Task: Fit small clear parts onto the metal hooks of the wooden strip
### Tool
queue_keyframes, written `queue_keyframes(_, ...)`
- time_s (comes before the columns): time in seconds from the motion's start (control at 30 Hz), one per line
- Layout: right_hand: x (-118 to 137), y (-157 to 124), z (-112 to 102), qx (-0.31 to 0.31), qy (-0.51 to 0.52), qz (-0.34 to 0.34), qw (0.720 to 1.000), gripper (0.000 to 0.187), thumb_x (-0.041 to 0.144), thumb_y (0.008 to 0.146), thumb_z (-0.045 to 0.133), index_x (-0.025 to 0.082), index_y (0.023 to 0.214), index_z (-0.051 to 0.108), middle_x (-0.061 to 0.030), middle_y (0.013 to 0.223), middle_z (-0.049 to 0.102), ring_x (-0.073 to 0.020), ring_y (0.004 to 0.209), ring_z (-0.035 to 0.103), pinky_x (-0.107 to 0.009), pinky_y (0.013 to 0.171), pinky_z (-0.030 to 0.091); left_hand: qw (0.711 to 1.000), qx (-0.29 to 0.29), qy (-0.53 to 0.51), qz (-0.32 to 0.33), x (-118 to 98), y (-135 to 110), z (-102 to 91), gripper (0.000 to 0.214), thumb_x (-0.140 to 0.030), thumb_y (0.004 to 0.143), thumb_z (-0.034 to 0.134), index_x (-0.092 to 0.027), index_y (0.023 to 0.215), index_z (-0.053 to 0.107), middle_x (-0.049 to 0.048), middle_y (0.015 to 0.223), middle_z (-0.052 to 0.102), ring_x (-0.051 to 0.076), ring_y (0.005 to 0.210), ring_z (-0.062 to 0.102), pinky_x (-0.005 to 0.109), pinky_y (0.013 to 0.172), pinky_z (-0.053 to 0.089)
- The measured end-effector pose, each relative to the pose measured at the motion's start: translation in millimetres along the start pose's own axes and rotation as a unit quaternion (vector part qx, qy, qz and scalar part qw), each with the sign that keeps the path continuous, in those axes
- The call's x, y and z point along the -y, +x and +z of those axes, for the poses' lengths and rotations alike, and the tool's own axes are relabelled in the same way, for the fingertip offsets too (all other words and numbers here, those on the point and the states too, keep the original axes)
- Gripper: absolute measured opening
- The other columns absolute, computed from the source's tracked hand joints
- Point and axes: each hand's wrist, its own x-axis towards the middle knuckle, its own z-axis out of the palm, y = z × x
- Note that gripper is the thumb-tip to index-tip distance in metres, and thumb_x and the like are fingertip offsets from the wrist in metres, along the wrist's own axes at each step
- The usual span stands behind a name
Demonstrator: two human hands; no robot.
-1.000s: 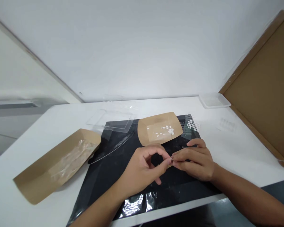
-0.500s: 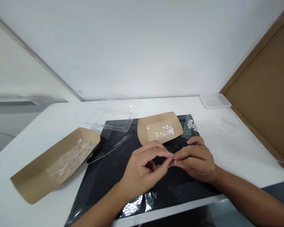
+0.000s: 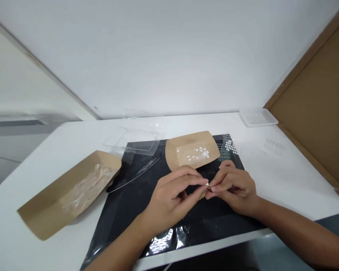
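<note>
Closest in, the left hand (image 3: 169,199) and right hand (image 3: 234,188) come together above a black plastic sheet (image 3: 214,226), their fingers (image 3: 190,177) closed in a fine pinch. Between the fingertips of both hands sits a tiny white-tipped piece (image 3: 207,185), too small to identify. It seems to need only the fingertips because it is so small, and bracing the hands against each other likely steadies it. Its long axis appears to lie roughly along the line between the hands, with the white tip toward the upper left, though the fingers partly hide it.

Just beyond the hands, a kraft paper tray (image 3: 190,150) rests on the sheet, holding scattered white flakes (image 3: 196,152). To its right lies a patch of white dots (image 3: 233,147). A longer kraft paper tray (image 3: 67,195) lined with clear plastic film (image 3: 87,184) lies to the left, tilted across the white worktop (image 3: 31,203). Further back are a clear plastic lid (image 3: 132,141) and, at the far right, a shallow clear plastic tray (image 3: 258,117), beside a brown cardboard panel (image 3: 310,94).
</note>
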Motion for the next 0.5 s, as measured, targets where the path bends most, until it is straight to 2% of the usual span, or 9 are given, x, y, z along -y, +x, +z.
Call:
queue_keyframes(0.07, -1, -1, 2, -0.003, 0.031, 0.012, 0.999, 0.015, 0.024, 0.096, 0.079, 0.023, 0.084, 0.071, 0.0016, 0.082, 0.081, -0.0136, 0.069, 0.075, -0.038, 0.084, 0.052, 1.000, 0.011, -0.011, -0.011, 0, 1, -1.6, 0.014, -0.013, 0.093, 0.074, -0.017, 0.105, 0.080, 0.0088, 0.098, 0.074, 0.013, 0.074, 0.072, 0.015, 0.048, 0.056)
queue_keyframes(0.17, -1, -2, 2, 0.012, 0.091, 0.037, 0.995, 0.015, 0.022, 0.092, 0.083, 0.023, 0.083, 0.072, 0.0009, 0.082, 0.080, -0.0136, 0.072, 0.074, -0.035, 0.076, 0.055, 0.994, 0.045, -0.077, -0.060, -2, 2, -5.7, 0.012, -0.018, 0.094, 0.073, -0.017, 0.104, 0.080, 0.0093, 0.099, 0.072, 0.011, 0.067, 0.070, 0.015, 0.044, 0.056)
queue_keyframes(0.27, 1, -2, 1, 0.035, 0.170, 0.078, 0.982, 0.013, 0.017, 0.088, 0.086, 0.023, 0.085, 0.074, -0.0001, 0.083, 0.079, -0.0137, 0.075, 0.072, -0.029, 0.067, 0.058, 0.972, 0.097, -0.171, -0.129, -3, 2, -10.3, 0.014, -0.023, 0.095, 0.072, -0.017, 0.104, 0.081, 0.0099, 0.101, 0.071, 0.011, 0.062, 0.069, 0.016, 0.041, 0.058)
queue_keyframes(0.33, 1, -3, 0, 0.042, 0.209, 0.096, 0.972, 0.014, 0.015, 0.087, 0.087, 0.024, 0.087, 0.076, 0.0002, 0.083, 0.078, -0.0138, 0.077, 0.072, -0.027, 0.066, 0.061, 0.955, 0.120, -0.219, -0.163, -4, 2, -12.0, 0.014, -0.025, 0.094, 0.074, -0.017, 0.102, 0.082, 0.0097, 0.100, 0.070, 0.012, 0.064, 0.070, 0.017, 0.041, 0.060)
queue_keyframes(0.4, 1, -3, -1, 0.044, 0.229, 0.107, 0.966, 0.016, 0.014, 0.085, 0.088, 0.024, 0.087, 0.076, 0.0004, 0.084, 0.077, -0.0138, 0.078, 0.072, -0.028, 0.067, 0.062, 0.945, 0.127, -0.245, -0.176, -4, 1, -12.3, 0.012, -0.024, 0.092, 0.076, -0.017, 0.100, 0.082, 0.0090, 0.098, 0.070, 0.013, 0.068, 0.071, 0.018, 0.042, 0.061)
queue_keyframes(0.5, 0, -3, -1, 0.052, 0.228, 0.116, 0.965, 0.015, 0.014, 0.086, 0.087, 0.024, 0.086, 0.076, 0.0004, 0.084, 0.078, -0.0135, 0.077, 0.071, -0.028, 0.068, 0.062, 0.946, 0.121, -0.248, -0.171, -3, 1, -11.8, 0.010, -0.022, 0.091, 0.077, -0.017, 0.098, 0.082, 0.0082, 0.097, 0.070, 0.014, 0.070, 0.071, 0.018, 0.042, 0.062)
